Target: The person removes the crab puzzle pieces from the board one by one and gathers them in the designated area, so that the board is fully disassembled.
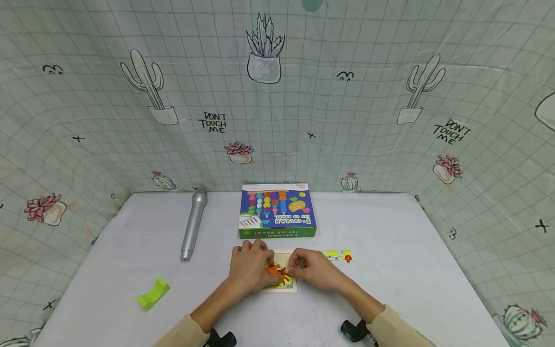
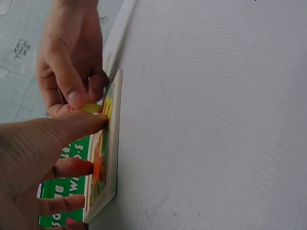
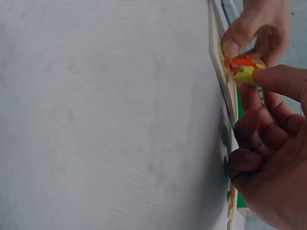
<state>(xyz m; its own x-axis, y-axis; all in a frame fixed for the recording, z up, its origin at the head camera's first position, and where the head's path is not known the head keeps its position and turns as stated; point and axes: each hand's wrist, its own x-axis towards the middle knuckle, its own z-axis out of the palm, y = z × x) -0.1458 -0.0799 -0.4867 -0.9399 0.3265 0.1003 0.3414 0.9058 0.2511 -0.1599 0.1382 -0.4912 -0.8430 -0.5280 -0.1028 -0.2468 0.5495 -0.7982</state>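
A small wooden puzzle board (image 1: 283, 259) with a pale rim lies on the table between both hands. Colourful fitted pieces, orange, red and yellow, show inside its frame. My left hand (image 1: 251, 270) presses its thumb on the pieces, and its other fingers touch the board. With thumb and forefinger my right hand (image 1: 320, 270) pinches a yellow and orange puzzle piece (image 3: 247, 72). That piece is tilted up at the board's right side, near the left thumb. Beside the right hand lie several loose yellow puzzle pieces (image 1: 340, 255), partly hidden by it.
Behind the hands stands a blue and green bead-set box (image 1: 277, 212). To the left lie a grey microphone-shaped stick (image 1: 193, 225) and a lime-green curved block (image 1: 153, 293). A patterned cloth (image 1: 277, 106) hangs behind the white table (image 1: 108, 270).
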